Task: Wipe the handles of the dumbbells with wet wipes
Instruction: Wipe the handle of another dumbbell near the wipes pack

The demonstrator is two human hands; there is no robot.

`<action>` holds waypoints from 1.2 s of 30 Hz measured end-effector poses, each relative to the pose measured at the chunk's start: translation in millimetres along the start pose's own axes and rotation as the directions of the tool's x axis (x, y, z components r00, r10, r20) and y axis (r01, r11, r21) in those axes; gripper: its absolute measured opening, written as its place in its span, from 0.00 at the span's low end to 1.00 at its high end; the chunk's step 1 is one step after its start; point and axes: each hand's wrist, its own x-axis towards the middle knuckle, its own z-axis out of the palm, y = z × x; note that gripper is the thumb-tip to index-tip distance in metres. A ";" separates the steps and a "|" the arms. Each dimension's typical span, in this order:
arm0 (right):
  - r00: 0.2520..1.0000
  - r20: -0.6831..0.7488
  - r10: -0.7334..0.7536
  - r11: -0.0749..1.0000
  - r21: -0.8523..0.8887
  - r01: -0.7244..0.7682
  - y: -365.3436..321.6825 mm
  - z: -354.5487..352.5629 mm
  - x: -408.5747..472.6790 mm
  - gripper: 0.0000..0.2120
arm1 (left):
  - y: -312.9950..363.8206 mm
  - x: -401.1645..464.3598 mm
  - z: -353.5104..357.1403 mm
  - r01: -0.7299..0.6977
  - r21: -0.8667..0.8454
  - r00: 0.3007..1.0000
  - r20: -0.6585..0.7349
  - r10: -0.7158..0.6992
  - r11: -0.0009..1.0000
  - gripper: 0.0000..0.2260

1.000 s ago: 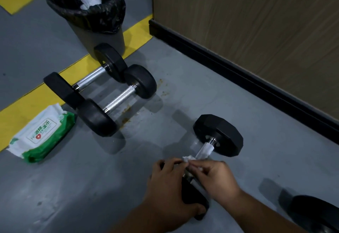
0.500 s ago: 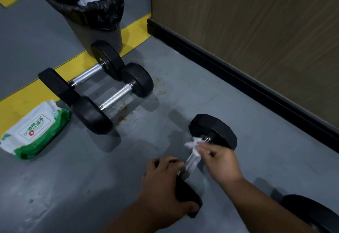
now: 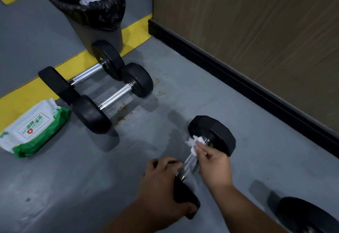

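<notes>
While your left hand (image 3: 161, 183) grips the dumbbell (image 3: 205, 152) end, your right hand (image 3: 212, 163) pinches the wet wipe (image 3: 192, 143) on the handle (image 3: 189, 164): wiping step; next, draw it along the bar.

Light was dim and soft overhead; my hands (image 3: 183, 174) blurred slightly, faint shadows lay on the floor (image 3: 192, 89), and the wall (image 3: 256, 30) bowed at the edges.

The single head-worn camera is looking forward and steeply down from above the hex dumbbell (image 3: 211, 137), sitting close over it, with both forearms entering from the bottom edge. Beyond that dumbbell it is taking in the lined waste bin (image 3: 88, 12) at top left and the wood-panel wall (image 3: 256, 30) at right.
</notes>
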 end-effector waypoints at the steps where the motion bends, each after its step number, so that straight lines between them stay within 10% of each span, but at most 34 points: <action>1: 0.996 0.085 -0.019 1.000 0.016 0.017 -1.0 5.0 -12.7 0.10 | 0.3 0.3 -0.3 -0.004 -0.005 1.000 -0.003 0.004 1.000 0.47; 5: 0.926 0.344 -0.153 0.967 -0.139 0.211 -7.4 0.0 -25.0 0.17 | -0.9 0.5 1.6 -0.008 -0.017 1.000 -0.015 0.008 1.000 0.46; 11: 0.999 0.034 -0.015 1.000 -0.022 0.016 -7.6 -19.7 4.9 0.09 | -3.3 0.2 5.5 -0.003 0.001 1.000 -0.027 0.003 1.000 0.45; 18: 0.892 0.430 -0.140 0.949 -0.198 0.245 -7.3 -4.0 -19.9 0.18 | 1.3 -1.5 3.3 0.006 0.011 1.000 -0.014 -0.006 1.000 0.44; 23: 0.999 0.012 -0.039 0.998 -0.058 0.039 -1.0 -20.7 6.8 0.09 | 1.8 -4.3 5.5 0.024 0.037 1.000 -0.020 -0.024 0.999 0.45; 30: 0.922 0.382 -0.063 0.996 -0.041 0.085 2.8 -2.5 -32.6 0.09 | 6.1 -7.9 5.4 0.014 0.067 1.000 -0.025 -0.012 0.998 0.41; 36: 0.999 0.052 0.008 0.999 -0.040 -0.005 2.2 -19.5 2.9 0.07 | 16.9 -10.6 4.2 0.057 0.159 0.996 0.058 -0.067 0.986 0.40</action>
